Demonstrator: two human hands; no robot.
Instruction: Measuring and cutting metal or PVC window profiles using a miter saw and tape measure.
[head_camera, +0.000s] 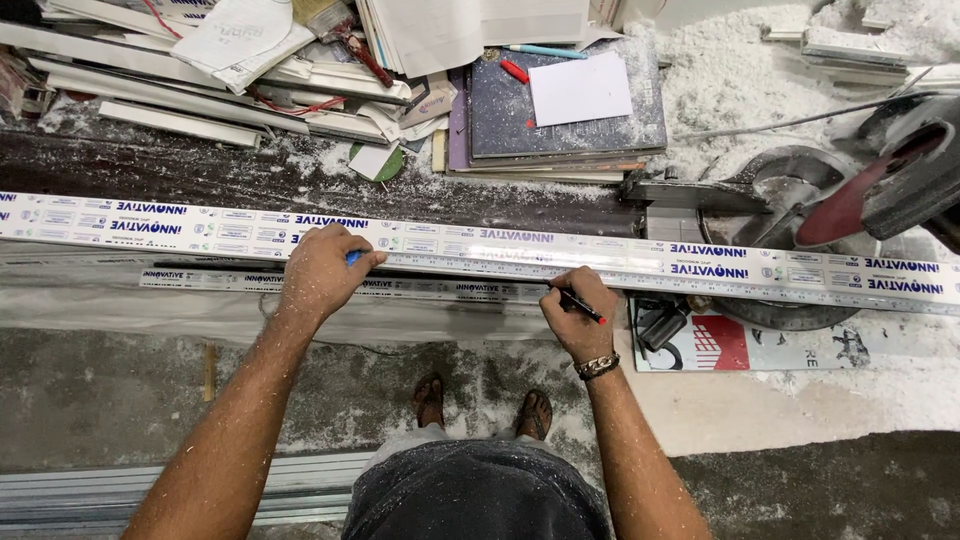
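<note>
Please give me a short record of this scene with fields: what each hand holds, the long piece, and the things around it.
left hand: pressed on the long white profile, a small blue thing under the fingers
right hand: holds a black and red pen, tip at the profile's near edge
profile: lies across the bench, left to right
saw: a mitre saw at the right, red blade guard
behind: stacked books, white offcuts, white dust

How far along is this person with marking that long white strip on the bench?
Done: the long white profile lies along the bench, reaching the chop saw. In hand: the left hand pins a tape against it while the right hand puts a pen to it. Left: no cut shows; the saw's blade is raised.
</note>
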